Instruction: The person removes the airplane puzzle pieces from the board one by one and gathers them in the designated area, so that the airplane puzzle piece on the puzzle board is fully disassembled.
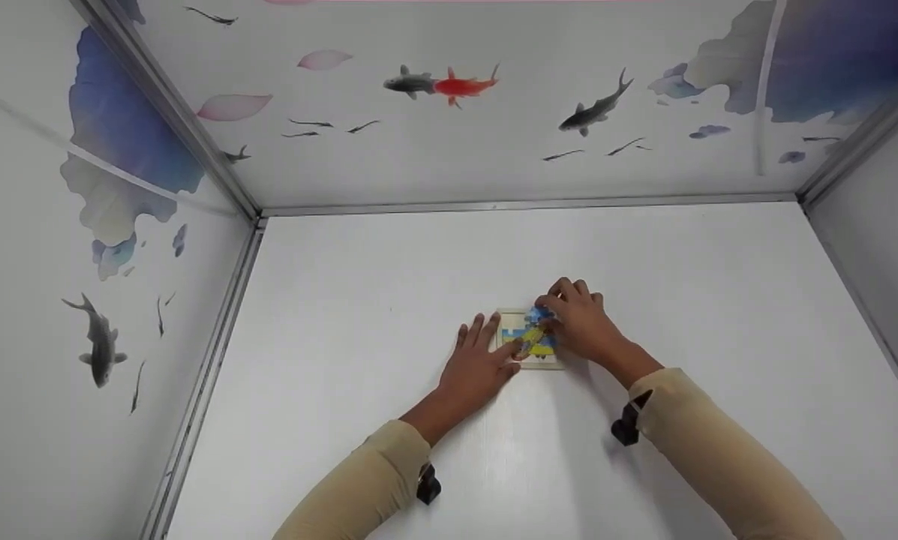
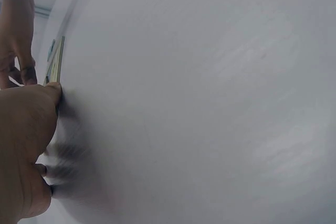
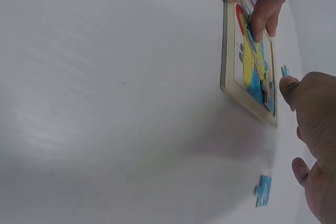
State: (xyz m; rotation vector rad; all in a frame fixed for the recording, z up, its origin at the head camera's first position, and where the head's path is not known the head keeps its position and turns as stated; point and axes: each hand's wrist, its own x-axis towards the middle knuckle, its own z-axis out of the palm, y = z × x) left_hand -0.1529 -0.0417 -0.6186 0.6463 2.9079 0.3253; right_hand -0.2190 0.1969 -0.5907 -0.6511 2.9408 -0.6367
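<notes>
"What's around the work?"

"A smooth white table (image 1: 343,315), with white panels (image 1: 527,150) printed with fish beyond. One loose blue jigsaw piece (image 3: 264,190) lies to the tray's right, apart from it."

"Which tray?"

"The pale wooden puzzle tray (image 3: 230,51) with blue and yellow pieces, flat between the hands. The right hand (image 1: 582,324) hides its far right corner from the head view."

"Holding something?"

"Its narrowed fingertips pinch a small blue piece (image 3: 285,70). The left hand (image 1: 479,369), fingers spread, presses the tray's left side."

"Which way does the tray point?"

"One edge faces the person; I can't tell which side is longer. A yellow strip (image 1: 531,339) slants across it."
</notes>
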